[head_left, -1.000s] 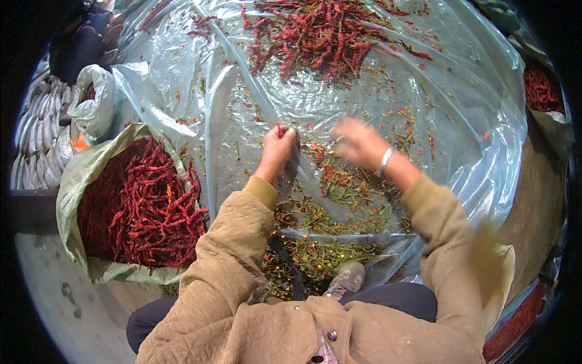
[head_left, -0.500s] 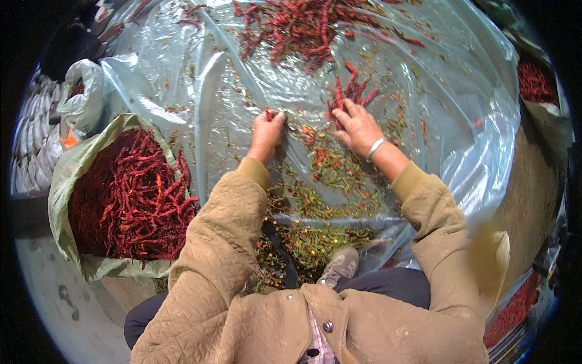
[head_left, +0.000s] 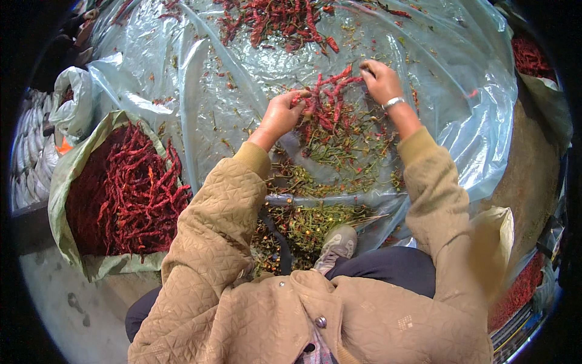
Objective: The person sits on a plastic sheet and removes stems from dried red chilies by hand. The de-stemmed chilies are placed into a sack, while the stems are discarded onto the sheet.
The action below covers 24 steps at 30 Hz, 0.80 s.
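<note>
Several wrinkled red chili peppers (head_left: 330, 103) lie in a small loose bunch on the clear plastic sheet in front of me. My left hand (head_left: 283, 116) is at the bunch's left end, its thumb and fingers closed on chili peppers there. Just beyond the right end, my right hand (head_left: 382, 84) is raised with thumb and fingertips pinched together; whatever lies between them is too small to make out. Below the bunch are scattered green stems and bits (head_left: 339, 151). A larger pile of red chili peppers (head_left: 273, 24) rests farther off on the sheet.
To my left stands an open pale green sack (head_left: 60, 182) filled with red chilies. A smaller whitish sack (head_left: 76, 112) is behind it. Stems and caps are heaped (head_left: 315, 227) near my shoe (head_left: 336, 246). More chilies fill a sack (head_left: 533, 59) at the far right.
My left hand has moved right and taken hold of chili peppers in the bunch. My right hand has let go of the bunch and moved up and right. The bunch now lies nearer.
</note>
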Tool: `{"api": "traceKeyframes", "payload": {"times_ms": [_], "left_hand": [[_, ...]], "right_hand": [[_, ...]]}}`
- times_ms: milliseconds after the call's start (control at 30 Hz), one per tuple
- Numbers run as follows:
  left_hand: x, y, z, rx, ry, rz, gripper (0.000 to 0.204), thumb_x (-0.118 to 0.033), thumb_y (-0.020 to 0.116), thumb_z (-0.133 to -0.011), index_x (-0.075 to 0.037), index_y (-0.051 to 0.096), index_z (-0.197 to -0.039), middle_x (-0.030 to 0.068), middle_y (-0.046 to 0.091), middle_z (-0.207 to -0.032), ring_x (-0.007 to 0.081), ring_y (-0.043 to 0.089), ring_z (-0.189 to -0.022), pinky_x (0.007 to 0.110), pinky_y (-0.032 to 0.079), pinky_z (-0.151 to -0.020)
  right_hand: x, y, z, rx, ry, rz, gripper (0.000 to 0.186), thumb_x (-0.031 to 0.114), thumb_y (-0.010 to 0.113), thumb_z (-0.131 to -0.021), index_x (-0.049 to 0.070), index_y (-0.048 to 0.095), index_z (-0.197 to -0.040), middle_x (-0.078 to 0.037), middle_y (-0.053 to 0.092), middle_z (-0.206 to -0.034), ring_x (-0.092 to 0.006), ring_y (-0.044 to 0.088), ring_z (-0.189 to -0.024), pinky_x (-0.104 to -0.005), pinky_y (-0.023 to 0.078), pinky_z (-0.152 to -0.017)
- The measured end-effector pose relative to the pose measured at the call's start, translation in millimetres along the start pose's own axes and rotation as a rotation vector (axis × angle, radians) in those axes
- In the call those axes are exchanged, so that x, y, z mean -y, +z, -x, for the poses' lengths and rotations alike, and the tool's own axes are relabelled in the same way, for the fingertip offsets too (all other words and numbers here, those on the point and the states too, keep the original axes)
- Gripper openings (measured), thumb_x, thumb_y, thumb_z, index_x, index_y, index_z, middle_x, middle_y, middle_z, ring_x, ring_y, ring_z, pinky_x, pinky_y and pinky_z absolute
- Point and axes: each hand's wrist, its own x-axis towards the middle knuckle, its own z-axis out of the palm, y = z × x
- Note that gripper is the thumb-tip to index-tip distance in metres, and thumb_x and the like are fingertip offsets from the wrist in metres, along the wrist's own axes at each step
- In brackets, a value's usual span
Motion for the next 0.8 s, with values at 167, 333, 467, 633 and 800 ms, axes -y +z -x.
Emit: {"api": "traceKeyframes", "payload": {"times_ms": [167, 333, 467, 633, 800], "left_hand": [[-29.7, -17.3, 20.1, -0.204, 0.039, -0.136, 0.018, -0.012, 0.057, -0.079, -0.005, 0.061, -0.095, 0.0073, 0.06, -0.069, 0.0104, 0.052, -0.061, 0.026, 0.044, -0.059], [-45.6, -7.0, 35.1, -0.262, 0.029, -0.027, 0.015, -0.013, 0.057, -0.079, 0.0, 0.061, -0.085, 0.0021, 0.058, -0.066, 0.008, 0.051, -0.06, 0.024, 0.043, -0.057], [-85.7, -16.0, 35.5, -0.324, -0.071, 0.326, 0.017, -0.019, 0.055, -0.084, -0.005, 0.063, -0.086, -0.0032, 0.055, -0.065, 0.0007, 0.034, -0.044, 0.017, 0.024, -0.038], [-135.9, 20.0, 35.6, -0.039, -0.114, 0.483, 0.021, -0.02, 0.058, -0.082, -0.001, 0.062, -0.09, -0.0011, 0.06, -0.072, 0.0015, 0.044, -0.051, 0.017, 0.033, -0.043], [-116.8, 37.6, 51.1, 0.011, -0.039, 0.257, 0.016, -0.013, 0.061, -0.08, 0.001, 0.062, -0.088, 0.0007, 0.061, -0.076, 0.0057, 0.053, -0.065, 0.02, 0.044, -0.059]], "right_hand": [[9.8, 17.5, -44.6, 0.428, 0.461, 0.342, 0.049, 0.048, 0.057, -0.073, 0.004, 0.061, -0.093, -0.02, 0.058, -0.095, -0.0358, 0.056, -0.089, -0.0395, 0.046, -0.073], [5.5, 34.6, -41.2, 0.395, 0.311, 0.343, 0.043, 0.045, 0.06, -0.071, 0.005, 0.063, -0.087, -0.015, 0.062, -0.084, -0.0304, 0.06, -0.079, -0.0388, 0.046, -0.07], [40.6, -13.5, -29.3, 0.34, 0.517, -0.646, 0.019, 0.021, 0.064, -0.075, 0.003, 0.063, -0.078, 0.0, 0.058, -0.065, -0.0066, 0.049, -0.056, -0.0229, 0.04, -0.05], [100.9, -31.3, 30.0, 0.193, 0.403, -1.078, 0.013, 0.014, 0.061, -0.079, 0.003, 0.06, -0.083, 0.003, 0.057, -0.071, -0.0038, 0.047, -0.059, -0.0185, 0.038, -0.054], [110.0, -47.3, 65.1, 0.287, 0.542, -1.177, 0.012, 0.013, 0.061, -0.079, 0.001, 0.059, -0.082, 0.003, 0.055, -0.072, -0.0044, 0.049, -0.067, -0.0178, 0.039, -0.06]]}}
